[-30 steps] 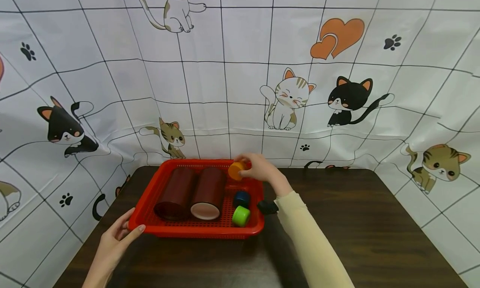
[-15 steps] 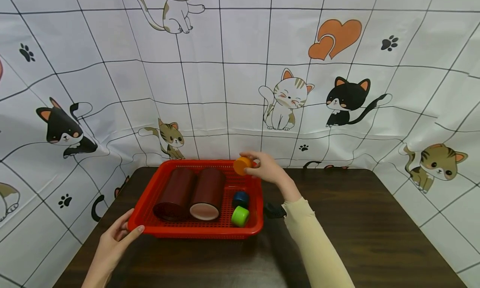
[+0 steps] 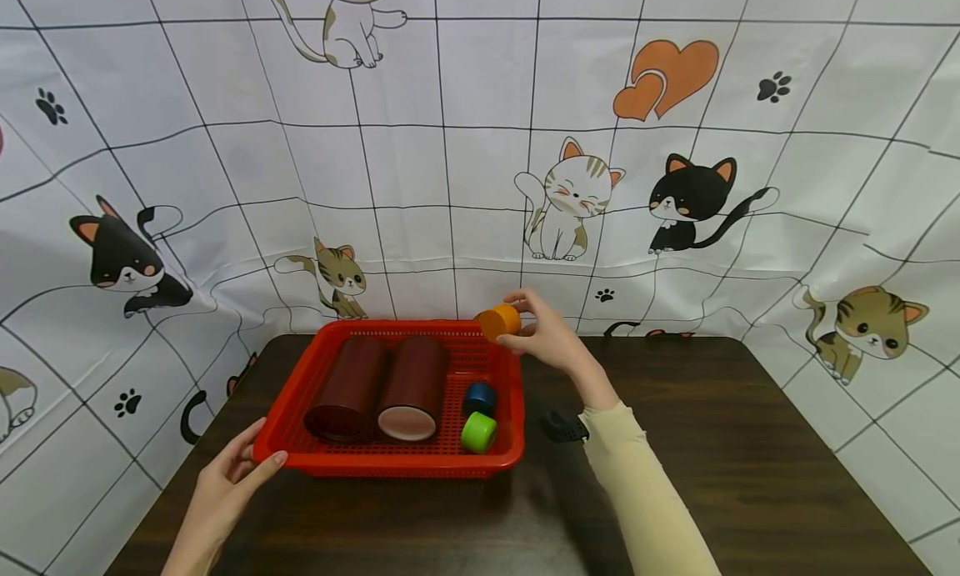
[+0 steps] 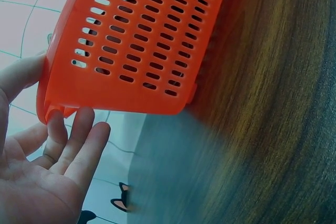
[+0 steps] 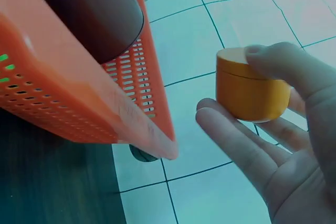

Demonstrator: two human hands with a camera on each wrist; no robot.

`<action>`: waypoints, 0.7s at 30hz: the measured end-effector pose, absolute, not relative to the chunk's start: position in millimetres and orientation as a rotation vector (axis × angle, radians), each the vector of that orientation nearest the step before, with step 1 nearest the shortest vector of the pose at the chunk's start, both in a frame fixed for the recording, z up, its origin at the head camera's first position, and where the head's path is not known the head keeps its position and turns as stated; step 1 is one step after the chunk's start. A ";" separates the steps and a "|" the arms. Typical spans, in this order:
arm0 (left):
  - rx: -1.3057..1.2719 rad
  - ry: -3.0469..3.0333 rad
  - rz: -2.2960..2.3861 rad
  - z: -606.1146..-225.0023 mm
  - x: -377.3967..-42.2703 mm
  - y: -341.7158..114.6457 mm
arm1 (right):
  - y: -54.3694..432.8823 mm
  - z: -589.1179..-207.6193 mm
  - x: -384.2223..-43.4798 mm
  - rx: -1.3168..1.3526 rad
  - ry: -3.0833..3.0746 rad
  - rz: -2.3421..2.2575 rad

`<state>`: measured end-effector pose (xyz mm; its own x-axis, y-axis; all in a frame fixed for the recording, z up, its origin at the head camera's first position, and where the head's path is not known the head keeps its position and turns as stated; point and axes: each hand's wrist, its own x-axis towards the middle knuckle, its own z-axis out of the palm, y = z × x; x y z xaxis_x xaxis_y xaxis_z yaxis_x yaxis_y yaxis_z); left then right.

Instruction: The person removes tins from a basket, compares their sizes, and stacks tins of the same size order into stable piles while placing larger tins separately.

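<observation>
My right hand (image 3: 551,338) pinches a small round orange jar (image 3: 499,322) between thumb and fingers, over the far right corner of a red plastic basket (image 3: 405,461). The right wrist view shows the lidded orange jar (image 5: 252,95) clear of the basket wall. At the basket's near left corner, my left hand (image 3: 221,488) grips the rim, thumb on top. In the left wrist view the fingers (image 4: 79,145) curl under the rim. Inside the basket lie two dark brown cylinders (image 3: 351,384), one with a pale end. A blue jar (image 3: 480,398) and a green jar (image 3: 479,433) sit right of them.
The basket stands on a dark wooden table (image 3: 675,468). Behind it and on both sides hangs a white sheet (image 3: 480,167) with grid lines and printed cats. A black strap (image 3: 564,427) is at my right wrist.
The right hand has lifted the orange jar from the basket's far right part and moved it up and to the right. My left hand keeps its hold on the rim.
</observation>
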<state>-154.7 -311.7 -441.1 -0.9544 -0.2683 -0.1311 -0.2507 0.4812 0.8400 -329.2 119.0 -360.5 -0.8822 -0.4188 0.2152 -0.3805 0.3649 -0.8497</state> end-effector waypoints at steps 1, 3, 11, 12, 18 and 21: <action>0.476 -2.686 -1.525 -441.0 -154.8 -311.6 | 120.6 -361.5 -329.0 -0.767 2.565 -1.591; 0.477 -2.680 -1.530 -441.0 -154.9 -311.4 | 122.9 -363.8 -328.4 -0.782 2.571 -1.611; 0.479 -2.687 -1.525 -439.8 -154.0 -310.8 | 131.1 -369.2 -326.3 -0.788 2.532 -1.654; 0.481 -2.690 -1.527 -439.7 -154.0 -310.8 | 132.3 -369.9 -326.0 -0.778 2.524 -1.666; 0.453 -2.691 -1.507 -439.8 -153.8 -311.0 | 139.6 -375.0 -324.5 -0.725 2.530 -1.717; 0.452 -2.694 -1.498 -439.8 -154.2 -310.8 | 143.8 -376.6 -323.9 -0.716 2.524 -1.750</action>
